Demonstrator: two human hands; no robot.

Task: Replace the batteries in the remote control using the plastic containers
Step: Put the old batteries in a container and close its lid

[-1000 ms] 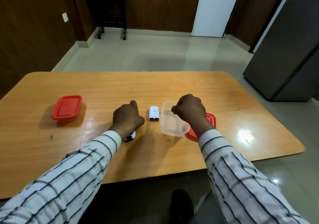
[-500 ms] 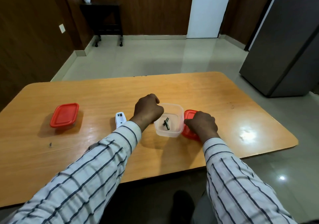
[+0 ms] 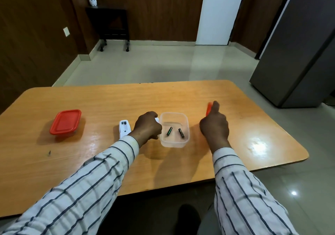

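Head view: left hand (image 3: 148,126) is curled into a fist, knuckles up, pressed against the left wall of the open clear container (image 3: 174,141); a bit of white shows at its fingers, what it grips cannot be told. Two batteries (image 3: 169,131) lie inside the container, between both hands. Right hand (image 3: 214,126) is raised just right of the container, clamped on the red lid (image 3: 209,109), held edge-up and blurred. Remote (image 3: 124,128) lies back-up on the counter (image 3: 108,102) just left of the left hand. A lidded container (image 3: 65,122) sits far left.
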